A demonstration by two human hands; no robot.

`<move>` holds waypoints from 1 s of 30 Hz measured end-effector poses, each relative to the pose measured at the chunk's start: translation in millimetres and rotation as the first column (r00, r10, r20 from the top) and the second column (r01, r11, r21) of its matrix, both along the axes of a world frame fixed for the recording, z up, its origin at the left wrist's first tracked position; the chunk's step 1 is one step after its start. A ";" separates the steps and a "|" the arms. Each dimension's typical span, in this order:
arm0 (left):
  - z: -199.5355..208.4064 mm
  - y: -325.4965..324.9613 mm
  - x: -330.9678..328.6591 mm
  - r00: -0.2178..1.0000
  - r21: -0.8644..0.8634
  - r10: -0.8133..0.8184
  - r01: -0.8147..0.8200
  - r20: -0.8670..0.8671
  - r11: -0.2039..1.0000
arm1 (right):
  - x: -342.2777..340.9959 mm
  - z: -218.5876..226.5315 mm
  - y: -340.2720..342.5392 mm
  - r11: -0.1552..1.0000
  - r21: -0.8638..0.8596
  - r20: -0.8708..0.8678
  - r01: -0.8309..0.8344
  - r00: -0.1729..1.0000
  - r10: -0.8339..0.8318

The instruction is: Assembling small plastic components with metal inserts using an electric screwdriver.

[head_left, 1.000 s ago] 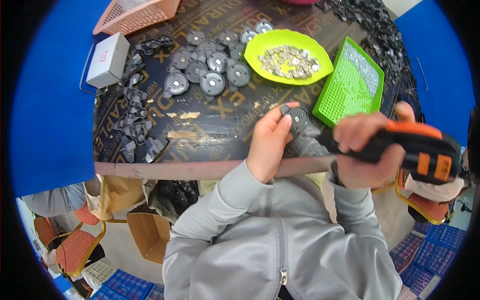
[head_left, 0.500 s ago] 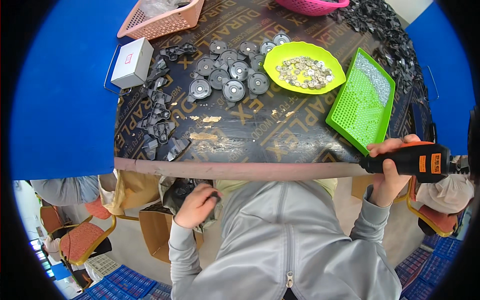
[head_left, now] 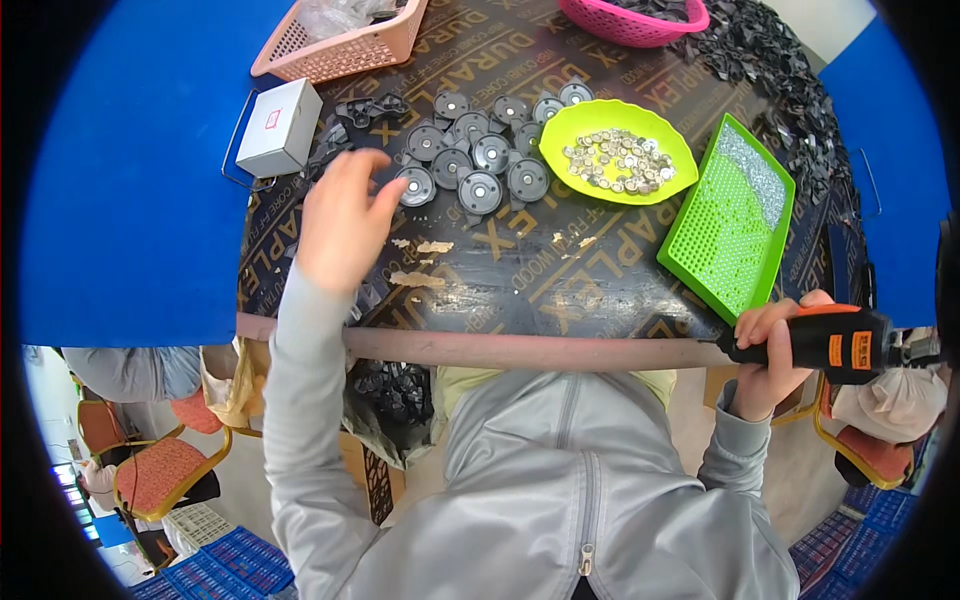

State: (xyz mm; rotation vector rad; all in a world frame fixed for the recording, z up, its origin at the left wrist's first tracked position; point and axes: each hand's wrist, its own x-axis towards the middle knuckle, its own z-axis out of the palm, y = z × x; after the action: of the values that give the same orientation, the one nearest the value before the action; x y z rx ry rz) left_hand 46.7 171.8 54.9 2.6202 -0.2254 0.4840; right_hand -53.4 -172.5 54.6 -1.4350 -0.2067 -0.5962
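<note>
My left hand is over the left part of the table, fingers apart and nothing seen in them. It hovers just left of a cluster of dark grey round parts, each with a small shiny centre. Under and behind it lie black angular plastic brackets, partly covered by the hand. At the table's front right edge, my right hand is wrapped round a black electric screwdriver with orange patches, its tip pointing left. A yellow-green bowl of small metal discs stands beyond the round parts.
A green perforated tray holds small silvery screws at its far end. Black plastic pieces are heaped at the far right. Pink baskets and a white box stand on the table; an open bag of black pieces hangs below its front edge.
My left hand has moved from below the table edge up over the table; the small dark piece it held is no longer seen. My right hand keeps the screwdriver.
</note>
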 end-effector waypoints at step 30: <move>-46.2 -151.3 -59.6 0.622 -0.925 -0.727 -0.377 -0.289 0.045 | 93.0 14.6 -9.7 0.999 -0.039 0.154 -0.035 0.987 0.041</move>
State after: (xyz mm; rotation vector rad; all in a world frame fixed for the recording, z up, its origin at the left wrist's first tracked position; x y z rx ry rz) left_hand -13.0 20.5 8.7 0.9966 0.0523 -0.5570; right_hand 39.7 -182.2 69.2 -1.4177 -0.3687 -0.6759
